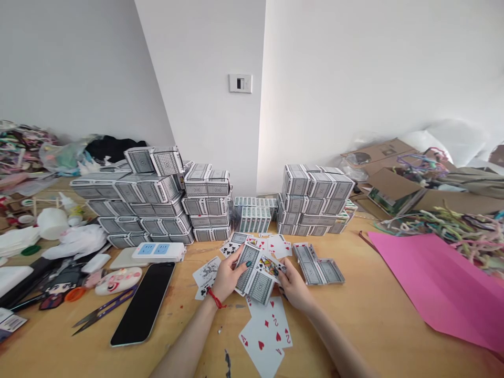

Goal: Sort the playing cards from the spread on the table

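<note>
My left hand (226, 278), with a red string bracelet (216, 298) on its wrist, grips grey-backed playing cards (249, 262), thumb on top. A face card (269, 266) shows beside the grey backs, its right end pinched in my right hand (294, 289). Below my hands, red-suited cards, among them an ace of hearts (260, 345), lie face up and overlap. More face-up cards spread beyond my hands, and a joker (208, 271) lies to the left. Right of my right hand are grey card boxes (329, 271).
Stacks of grey card boxes (145, 189) line the back left, with another stack (317, 189) at the back right. A black phone (144, 304), scissors (104, 310) and a white power strip (159, 251) lie left. Pink paper (437, 283) covers the right side.
</note>
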`<state>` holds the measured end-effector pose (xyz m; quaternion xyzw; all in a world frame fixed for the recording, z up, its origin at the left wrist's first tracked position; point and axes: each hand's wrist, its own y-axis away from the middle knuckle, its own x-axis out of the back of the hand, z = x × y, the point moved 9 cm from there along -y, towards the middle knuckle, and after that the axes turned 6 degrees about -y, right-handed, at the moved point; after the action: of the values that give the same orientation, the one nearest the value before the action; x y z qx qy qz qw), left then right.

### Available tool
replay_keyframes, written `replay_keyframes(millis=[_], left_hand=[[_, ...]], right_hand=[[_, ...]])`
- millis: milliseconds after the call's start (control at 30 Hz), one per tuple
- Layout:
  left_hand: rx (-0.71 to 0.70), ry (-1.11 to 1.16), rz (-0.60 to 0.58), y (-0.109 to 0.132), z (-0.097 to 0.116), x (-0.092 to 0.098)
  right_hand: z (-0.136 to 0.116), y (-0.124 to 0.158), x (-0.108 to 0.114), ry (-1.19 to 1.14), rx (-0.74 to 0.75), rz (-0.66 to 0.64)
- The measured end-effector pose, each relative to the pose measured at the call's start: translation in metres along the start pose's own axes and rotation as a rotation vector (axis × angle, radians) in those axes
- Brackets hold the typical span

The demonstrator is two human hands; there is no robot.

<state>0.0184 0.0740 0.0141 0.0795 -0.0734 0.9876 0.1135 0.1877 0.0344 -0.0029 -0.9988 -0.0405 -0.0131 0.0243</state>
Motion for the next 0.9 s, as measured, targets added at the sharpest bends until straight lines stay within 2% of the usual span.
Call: replay_keyframes(millis=[500, 900], left_hand=[[0.023, -0.011, -0.004, -0.0004, 0.0001, 0.001], [0.025, 0.002, -0.006, -0.0012, 0.0037, 0.0017]], right_hand=[[0.0011, -0.0012, -0.0013, -0.006, -0.02, -0.046], [-0.0021, 0.0002, -0.0095, -0.063, -0.057, -0.135]])
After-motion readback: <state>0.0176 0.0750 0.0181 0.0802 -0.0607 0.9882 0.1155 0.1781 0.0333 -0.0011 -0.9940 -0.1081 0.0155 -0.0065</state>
